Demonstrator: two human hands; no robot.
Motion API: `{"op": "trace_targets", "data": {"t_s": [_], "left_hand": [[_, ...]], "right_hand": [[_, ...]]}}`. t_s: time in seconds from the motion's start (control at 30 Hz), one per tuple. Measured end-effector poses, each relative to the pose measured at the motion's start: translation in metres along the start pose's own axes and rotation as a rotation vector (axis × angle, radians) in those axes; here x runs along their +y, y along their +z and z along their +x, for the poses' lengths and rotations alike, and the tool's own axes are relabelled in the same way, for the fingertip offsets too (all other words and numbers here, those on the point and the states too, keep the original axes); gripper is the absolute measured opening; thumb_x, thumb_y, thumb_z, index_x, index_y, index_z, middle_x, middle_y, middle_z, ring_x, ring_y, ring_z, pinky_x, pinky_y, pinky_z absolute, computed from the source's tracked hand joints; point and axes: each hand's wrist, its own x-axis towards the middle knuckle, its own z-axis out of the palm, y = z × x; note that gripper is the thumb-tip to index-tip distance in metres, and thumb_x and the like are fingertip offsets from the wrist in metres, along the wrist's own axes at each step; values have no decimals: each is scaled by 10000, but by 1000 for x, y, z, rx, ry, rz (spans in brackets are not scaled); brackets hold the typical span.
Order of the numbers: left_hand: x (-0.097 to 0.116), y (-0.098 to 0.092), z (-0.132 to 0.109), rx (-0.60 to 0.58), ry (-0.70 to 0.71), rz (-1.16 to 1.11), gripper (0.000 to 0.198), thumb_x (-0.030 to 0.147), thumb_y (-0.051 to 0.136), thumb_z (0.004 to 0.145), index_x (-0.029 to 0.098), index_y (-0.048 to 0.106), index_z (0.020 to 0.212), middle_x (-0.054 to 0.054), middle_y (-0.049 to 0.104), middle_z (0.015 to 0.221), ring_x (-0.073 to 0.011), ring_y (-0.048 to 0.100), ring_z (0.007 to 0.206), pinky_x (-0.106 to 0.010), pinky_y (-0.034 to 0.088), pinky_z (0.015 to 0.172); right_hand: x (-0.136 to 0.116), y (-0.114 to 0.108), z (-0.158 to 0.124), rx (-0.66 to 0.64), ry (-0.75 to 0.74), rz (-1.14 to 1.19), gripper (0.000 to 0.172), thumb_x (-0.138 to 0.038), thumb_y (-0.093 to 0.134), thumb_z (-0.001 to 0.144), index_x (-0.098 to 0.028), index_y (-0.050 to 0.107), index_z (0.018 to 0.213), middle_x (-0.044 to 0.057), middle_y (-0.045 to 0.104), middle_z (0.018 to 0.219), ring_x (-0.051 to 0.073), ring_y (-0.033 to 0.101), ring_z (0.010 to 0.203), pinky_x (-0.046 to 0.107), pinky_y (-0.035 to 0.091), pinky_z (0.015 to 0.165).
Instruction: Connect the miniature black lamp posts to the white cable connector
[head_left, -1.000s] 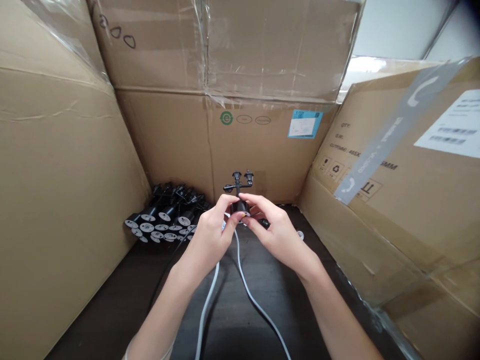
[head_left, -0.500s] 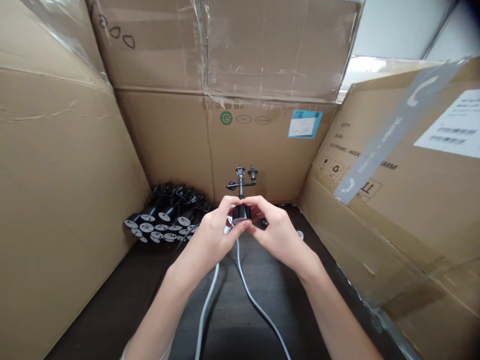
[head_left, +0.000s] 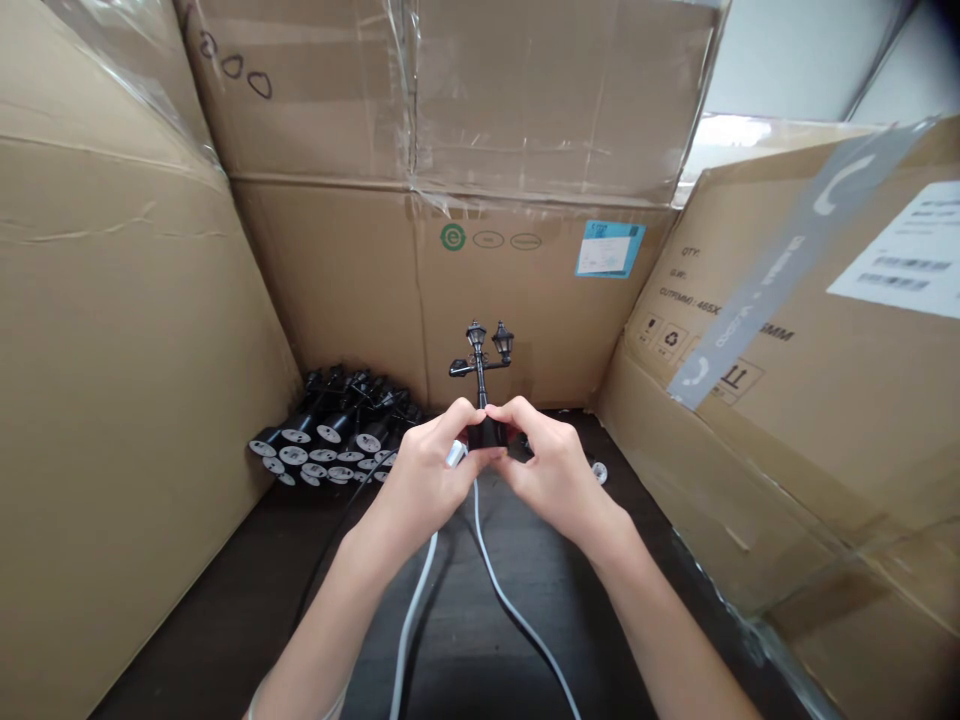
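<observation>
Both my hands meet over the dark table, pinched on the round black base of a miniature black street lamp (head_left: 482,362). Its thin post stands upright above my fingers, with two small lanterns and a side arm at the top. My left hand (head_left: 427,470) grips the base from the left and also holds a white plug end of a white cable (head_left: 495,580). My right hand (head_left: 546,462) grips the base from the right. The cable runs down the table toward me in two strands.
A pile of several identical black lamps (head_left: 330,430) lies at the back left of the dark table (head_left: 247,600). Large cardboard boxes wall in the left (head_left: 112,400), back (head_left: 450,200) and right (head_left: 787,380). A small white disc (head_left: 598,471) lies beside my right hand.
The lamp has tilted and turned slightly in my fingers, and its base is now more covered by both hands. My hands stay in the same place.
</observation>
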Motion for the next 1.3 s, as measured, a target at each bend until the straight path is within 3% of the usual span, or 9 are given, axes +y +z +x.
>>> {"op": "trace_targets", "data": {"t_s": [0.2, 0.37, 0.5, 0.63, 0.8, 0.87, 1.03, 1.17, 1.3], "left_hand": [[-2, 0, 0, -5, -40, -20, 143, 236, 591, 806, 196, 492, 902, 14, 613, 806, -128, 590, 739, -214, 436, 649], [-1, 4, 1, -62, -84, -77, 315, 247, 585, 806, 227, 421, 1074, 0, 581, 996, -124, 573, 882, -229, 457, 772], [-2, 6, 2, 24, -89, -27, 253, 197, 582, 787, 210, 454, 1004, 0, 543, 942, -110, 547, 784, -221, 458, 701], [-6, -1, 4, 54, -96, 80, 214, 137, 595, 746, 189, 502, 932, -2, 555, 907, -129, 552, 791, -243, 460, 711], [-26, -28, 4, 425, -105, 380, 243, 151, 498, 817, 175, 525, 1057, -59, 560, 1087, -185, 546, 984, -300, 456, 863], [-43, -42, 2, 494, -176, 508, 267, 153, 474, 822, 161, 528, 1082, -93, 520, 1144, -219, 533, 1029, -327, 452, 888], [-85, -71, -10, 354, -517, 762, 286, 181, 434, 814, 161, 530, 1083, -132, 511, 1095, -295, 582, 907, -429, 473, 807], [-96, -75, -15, 224, -558, 835, 294, 181, 396, 822, 160, 522, 1087, -141, 519, 1105, -304, 596, 873, -427, 482, 759], [-100, -71, -15, 205, -554, 886, 314, 176, 369, 837, 145, 523, 1109, -153, 520, 1142, -308, 604, 870, -430, 486, 752]], "right_hand": [[3, 1, 0, -4, -6, -22, 227, -92, 560, 775, -185, 506, 974, 18, 586, 843, 148, 564, 745, 234, 440, 659], [11, 7, 1, 2, 12, -123, 331, -51, 533, 744, -182, 502, 1047, 56, 590, 937, 196, 565, 827, 306, 469, 735], [12, 12, 2, 35, -92, -145, 378, -19, 502, 754, -188, 494, 1093, 69, 595, 1045, 212, 546, 939, 340, 468, 813], [10, 13, 2, -33, -106, -127, 424, -35, 540, 778, -203, 485, 1164, 52, 537, 1237, 206, 530, 1035, 355, 450, 904], [5, 2, 2, 98, -96, -22, 223, -98, 531, 844, -197, 559, 1042, 44, 584, 1148, 141, 585, 836, 303, 492, 812], [3, -5, 3, 183, -99, 4, 189, -98, 522, 852, -190, 571, 1010, 47, 590, 1116, 118, 578, 763, 282, 501, 743], [5, -18, 5, 328, -96, -5, 167, -65, 532, 836, -155, 601, 959, 60, 611, 1030, 108, 575, 725, 271, 504, 674], [5, -21, 5, 445, -123, -1, 157, -48, 532, 827, -148, 617, 913, 57, 622, 971, 127, 593, 744, 288, 517, 661], [5, -25, 3, 496, -120, -1, 163, -56, 538, 824, -160, 618, 921, 47, 622, 955, 145, 611, 774, 298, 527, 657]]}}
